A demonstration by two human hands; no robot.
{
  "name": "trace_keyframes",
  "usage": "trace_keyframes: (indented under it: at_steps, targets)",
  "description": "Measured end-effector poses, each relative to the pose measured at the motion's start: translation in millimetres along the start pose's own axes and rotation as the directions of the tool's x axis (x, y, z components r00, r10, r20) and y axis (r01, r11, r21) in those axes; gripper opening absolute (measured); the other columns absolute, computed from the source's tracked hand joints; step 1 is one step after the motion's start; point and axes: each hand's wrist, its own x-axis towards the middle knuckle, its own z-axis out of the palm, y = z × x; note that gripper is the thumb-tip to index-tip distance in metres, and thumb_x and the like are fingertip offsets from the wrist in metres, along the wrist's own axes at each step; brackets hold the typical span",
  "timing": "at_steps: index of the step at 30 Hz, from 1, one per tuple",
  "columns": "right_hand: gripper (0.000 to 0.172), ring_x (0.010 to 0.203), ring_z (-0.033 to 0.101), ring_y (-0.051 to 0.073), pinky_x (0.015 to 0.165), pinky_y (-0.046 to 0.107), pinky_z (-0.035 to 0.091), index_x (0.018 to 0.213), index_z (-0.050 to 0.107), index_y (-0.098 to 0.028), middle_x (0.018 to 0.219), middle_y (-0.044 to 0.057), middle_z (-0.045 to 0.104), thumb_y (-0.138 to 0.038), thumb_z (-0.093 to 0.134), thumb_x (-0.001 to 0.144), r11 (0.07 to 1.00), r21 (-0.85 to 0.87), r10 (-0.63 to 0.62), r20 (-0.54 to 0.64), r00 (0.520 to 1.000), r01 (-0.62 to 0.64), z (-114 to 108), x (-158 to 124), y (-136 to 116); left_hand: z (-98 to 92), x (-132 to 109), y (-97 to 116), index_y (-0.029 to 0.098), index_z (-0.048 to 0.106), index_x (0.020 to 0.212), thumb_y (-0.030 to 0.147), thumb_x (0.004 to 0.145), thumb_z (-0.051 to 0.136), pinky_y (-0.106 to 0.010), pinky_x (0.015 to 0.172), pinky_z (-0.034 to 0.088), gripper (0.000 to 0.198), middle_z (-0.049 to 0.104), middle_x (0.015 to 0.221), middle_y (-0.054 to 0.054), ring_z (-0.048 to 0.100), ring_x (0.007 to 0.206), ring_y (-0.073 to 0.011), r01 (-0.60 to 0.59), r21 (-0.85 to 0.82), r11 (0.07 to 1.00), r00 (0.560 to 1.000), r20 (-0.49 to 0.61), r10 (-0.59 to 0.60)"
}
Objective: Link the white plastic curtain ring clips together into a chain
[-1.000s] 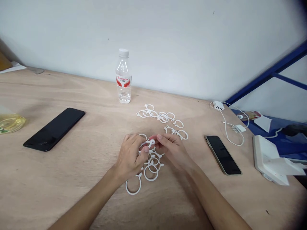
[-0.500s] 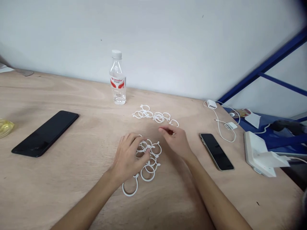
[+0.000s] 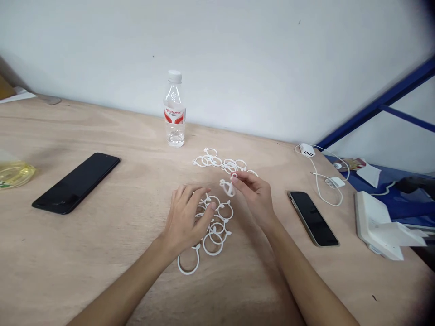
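Note:
A chain of joined white plastic rings (image 3: 215, 228) lies on the wooden table (image 3: 102, 253) in front of me. My left hand (image 3: 188, 218) rests on its upper end, with thumb and fingers pinching a ring there. My right hand (image 3: 255, 194) is just to the right of it and pinches a single white ring (image 3: 227, 186) lifted off the table. Behind it lies a loose heap of several more white rings (image 3: 220, 163).
A water bottle (image 3: 175, 110) stands near the wall. A black phone (image 3: 77, 182) lies at the left and another phone (image 3: 313, 218) at the right. A white charger with cable (image 3: 317, 170) and a white box (image 3: 380, 225) sit at the right edge. A yellowish object (image 3: 13, 173) is far left.
My right hand let go of the chain, reached back to the loose heap and came away pinching a single ring. My left hand stayed on the chain.

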Motion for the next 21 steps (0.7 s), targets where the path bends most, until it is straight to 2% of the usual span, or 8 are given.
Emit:
trace_keyframes:
  at_steps: [2,5,9,12,17,21]
  targets:
    - [0.022,0.070,0.059,0.016,0.070,0.032,0.048,0.086,0.072,-0.019,0.076,0.002,0.068,-0.038,0.071,0.074,0.958,0.250,0.117,0.115,0.986,-0.143,4,-8,-8,-1.6,0,0,0.018,0.053,0.119,0.037,0.093,0.045,-0.042,0.087,0.037,0.033,0.061,0.110,-0.009,0.051,0.100,-0.0243,0.027,-0.009,1.000,0.999,0.023,-0.026]
    - [0.020,0.067,0.059,0.015,0.068,0.031,0.048,0.083,0.073,-0.020,0.071,0.002,0.068,-0.037,0.073,0.073,0.891,0.376,0.184,0.212,0.960,-0.254,14,-20,-14,-3.2,0,1,0.017,0.051,0.121,0.046,0.093,0.041,-0.042,0.085,0.036,0.041,0.062,0.108,-0.009,0.051,0.097,-0.0246,0.021,-0.016,1.000,0.997,0.069,-0.020]
    - [0.014,0.074,0.064,0.017,0.071,0.030,0.051,0.081,0.075,-0.023,0.078,0.001,0.071,-0.035,0.075,0.073,0.888,0.381,0.174,0.242,0.955,-0.258,26,-31,-16,-2.3,0,0,0.017,0.055,0.103,0.046,0.096,0.033,-0.040,0.079,0.036,0.037,0.062,0.091,-0.006,0.050,0.086,-0.0222,-0.004,-0.017,1.000,0.994,0.109,0.006]
    - [0.015,0.076,0.064,0.018,0.072,0.031,0.052,0.080,0.075,-0.023,0.075,0.001,0.071,-0.036,0.073,0.074,0.902,0.343,0.172,0.271,0.947,-0.262,30,-35,-19,-0.7,0,-1,0.018,0.053,0.090,0.045,0.097,0.028,-0.039,0.073,0.036,0.038,0.057,0.077,-0.004,0.047,0.076,-0.0207,-0.039,-0.031,0.999,0.992,0.116,0.042]
    - [0.018,0.069,0.059,0.016,0.066,0.029,0.049,0.074,0.073,-0.019,0.071,0.002,0.068,-0.038,0.071,0.075,0.928,0.278,0.180,0.252,0.951,-0.249,34,-39,-26,0.6,1,-4,0.019,0.049,0.079,0.051,0.097,0.018,-0.037,0.066,0.034,0.048,0.051,0.070,-0.003,0.043,0.069,-0.0197,-0.090,-0.089,0.992,0.991,0.088,0.098]
    - [0.018,0.066,0.057,0.016,0.064,0.029,0.046,0.068,0.070,-0.019,0.068,0.001,0.066,-0.036,0.069,0.076,0.941,0.259,0.158,0.239,0.958,-0.220,38,-41,-30,0.2,1,-4,0.022,0.040,0.071,0.058,0.096,0.013,-0.036,0.064,0.033,0.051,0.047,0.067,-0.002,0.041,0.066,-0.0190,-0.087,-0.142,0.986,0.994,0.058,0.096]
